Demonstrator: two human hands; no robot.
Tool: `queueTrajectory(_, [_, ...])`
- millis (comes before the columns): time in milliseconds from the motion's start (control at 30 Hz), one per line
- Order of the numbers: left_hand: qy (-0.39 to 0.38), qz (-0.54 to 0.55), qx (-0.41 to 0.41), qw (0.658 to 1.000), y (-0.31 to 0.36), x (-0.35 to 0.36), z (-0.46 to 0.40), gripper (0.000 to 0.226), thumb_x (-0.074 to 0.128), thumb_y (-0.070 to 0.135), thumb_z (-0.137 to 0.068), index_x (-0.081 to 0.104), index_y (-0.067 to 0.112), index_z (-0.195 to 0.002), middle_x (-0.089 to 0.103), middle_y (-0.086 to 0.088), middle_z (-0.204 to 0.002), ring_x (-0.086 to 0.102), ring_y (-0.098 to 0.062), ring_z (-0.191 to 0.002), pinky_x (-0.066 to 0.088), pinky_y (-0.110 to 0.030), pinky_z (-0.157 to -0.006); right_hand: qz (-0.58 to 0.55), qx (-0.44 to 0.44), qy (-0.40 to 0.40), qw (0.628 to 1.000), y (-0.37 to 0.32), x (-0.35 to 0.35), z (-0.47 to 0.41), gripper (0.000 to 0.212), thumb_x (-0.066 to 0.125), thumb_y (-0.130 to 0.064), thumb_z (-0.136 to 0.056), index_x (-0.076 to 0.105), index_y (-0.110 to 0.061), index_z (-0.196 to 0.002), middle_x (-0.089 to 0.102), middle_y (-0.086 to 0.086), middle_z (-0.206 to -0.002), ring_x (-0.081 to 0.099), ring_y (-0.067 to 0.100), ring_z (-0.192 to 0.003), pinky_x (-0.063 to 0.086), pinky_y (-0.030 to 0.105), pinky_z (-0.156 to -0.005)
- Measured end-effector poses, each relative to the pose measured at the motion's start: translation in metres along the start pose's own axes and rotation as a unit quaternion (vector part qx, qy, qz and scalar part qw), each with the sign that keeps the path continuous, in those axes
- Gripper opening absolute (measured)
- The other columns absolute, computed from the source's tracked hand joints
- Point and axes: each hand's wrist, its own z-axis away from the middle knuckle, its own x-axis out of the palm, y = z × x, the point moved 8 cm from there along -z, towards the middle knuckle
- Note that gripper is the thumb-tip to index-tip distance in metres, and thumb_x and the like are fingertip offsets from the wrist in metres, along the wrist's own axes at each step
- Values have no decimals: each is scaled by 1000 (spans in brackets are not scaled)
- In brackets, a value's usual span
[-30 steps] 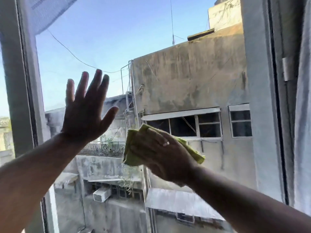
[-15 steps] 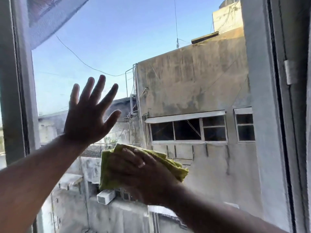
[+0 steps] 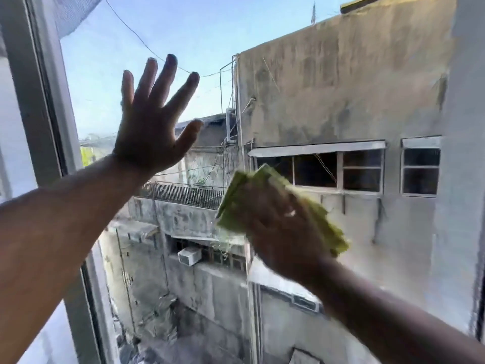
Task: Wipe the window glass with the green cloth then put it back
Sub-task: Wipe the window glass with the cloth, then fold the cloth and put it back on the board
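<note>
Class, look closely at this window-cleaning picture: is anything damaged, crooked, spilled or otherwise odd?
Nothing stands out. The right hand presses the green cloth on the window glass, the left hand is spread flat against it, and no crack or spill shows. The cloth is merely blurred.

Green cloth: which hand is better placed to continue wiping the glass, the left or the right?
The right hand. It grips the green cloth against the window glass, mid-pane. The left hand holds nothing; it is spread open, fingers up, apparently flat on the glass near the window frame.
</note>
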Motion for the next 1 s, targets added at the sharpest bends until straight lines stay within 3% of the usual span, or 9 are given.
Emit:
queueTrajectory(100, [-68, 17, -12, 997, 1, -7, 2, 69, 36, 55, -100, 25, 21, -158, 15, -16, -169, 14, -44, -154, 10, -68, -119, -82, -227, -114, 964, -136, 25, 69, 63, 47, -33, -93, 34, -31, -154, 33, 0, -164, 27, 30, -152, 26, 46, -122])
queueTrajectory(200, [-90, 33, -7, 995, 8, -24, 45, 59, 44, 43, -97, 45, 11, -146, 43, -19, -155, 41, -42, -142, 35, -58, -114, -97, -192, -104, 971, -116, 28, 68, 57, 44, -34, -101, 32, -29, -155, 32, -1, -165, 32, 28, -151, 32, 44, -121])
queueTrajectory(300, [-130, 124, -55, 982, 27, -35, 133, 50, 41, 50, -96, 66, 11, -116, 71, -9, -108, 70, -28, -92, 54, -37, -79, -133, -159, -27, 978, -113, 19, 69, 56, 50, -35, -102, 36, -23, -155, 36, 4, -163, 36, 28, -149, 35, 46, -119])
queueTrajectory(467, [-304, 438, -254, 807, 75, 1, 215, 79, 42, 89, -75, 65, 18, -101, 69, 13, -78, 64, 2, -65, 51, -21, -59, -206, -18, 47, 977, -89, 11, 67, 85, 57, -51, -93, 21, -10, -159, 25, 14, -164, 21, 28, -155, 16, 44, -128])
queueTrajectory(633, [-292, 511, -295, 753, 86, 16, 214, 16, 62, 7, -90, 64, -7, -97, 67, -27, -91, 65, -37, -83, 58, -51, -72, -226, -4, 16, 974, -90, 5, 62, 99, 51, -68, -88, 17, -4, -156, 16, 14, -164, 15, 29, -154, 14, 45, -128])
queueTrajectory(767, [-302, 575, -260, 714, 49, -18, 222, 33, 56, 14, -90, 58, -13, -108, 61, -27, -96, 58, -22, -87, 56, -41, -75, -297, 106, -1, 949, -90, -16, 50, 96, 55, -75, -81, 39, -5, -146, 52, 19, -147, 44, 27, -138, 34, 42, -113])
queueTrajectory(833, [-305, 595, -272, 692, 12, -43, 240, 30, 60, 20, -91, 62, -4, -109, 63, -21, -95, 61, -14, -86, 56, -28, -73, -464, 186, -86, 862, -115, -12, 38, 80, 72, -61, -72, 55, -14, -135, 72, 9, -120, 64, 22, -110, 51, 42, -95])
queueTrajectory(933, [-313, 592, -332, 665, -55, -81, 298, 17, 62, 25, -91, 71, 25, -105, 71, 4, -93, 67, -7, -88, 60, -24, -74, -747, 222, -286, 558, -220, 9, 33, 42, 82, -34, -68, 72, -15, -104, 71, 6, -94, 65, 23, -82, 58, 40, -72])
queueTrajectory(1000, [-317, 534, -426, 658, -118, -107, 381, 19, 62, 24, -93, 72, 28, -108, 75, -3, -100, 70, -15, -93, 63, -36, -77, -795, 235, -404, 386, -330, 20, 42, 30, 81, -20, -71, 73, -20, -100, 72, 3, -94, 68, 20, -86, 61, 35, -74])
